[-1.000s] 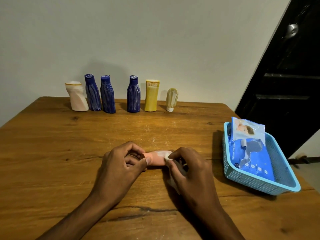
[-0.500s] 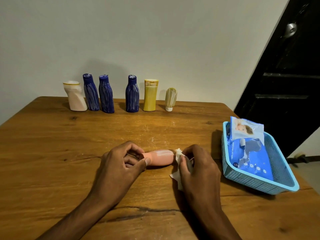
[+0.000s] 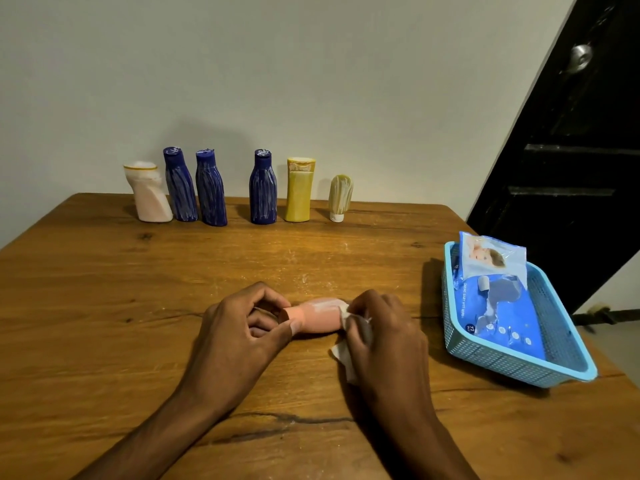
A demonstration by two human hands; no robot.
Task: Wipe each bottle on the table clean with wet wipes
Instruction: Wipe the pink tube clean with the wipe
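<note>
Spreading across the whole lower half of the frame, the wooden table (image 3: 104, 306) served as the work surface, its bare middle left free for the job. At the right edge of the frame sat the blue basket (image 3: 519, 362), holding the wet wipes pack (image 3: 495, 299) within easy reach of the wiping hand. Along the table's far edge, in the upper left of the frame, six bottles (image 3: 263, 188) stood upright in a row near the wall, streaked white and, by my judgement, awaiting their turn. In the lower centre the left hand (image 3: 239, 337) pinched the neck end of the pink bottle (image 3: 313, 318), which lay on its side, probably to steady it and turn it. The right hand (image 3: 384, 337) clutched a white wipe (image 3: 346, 358) against the bottle's other end, where a white smear remained to be rubbed away.
</note>
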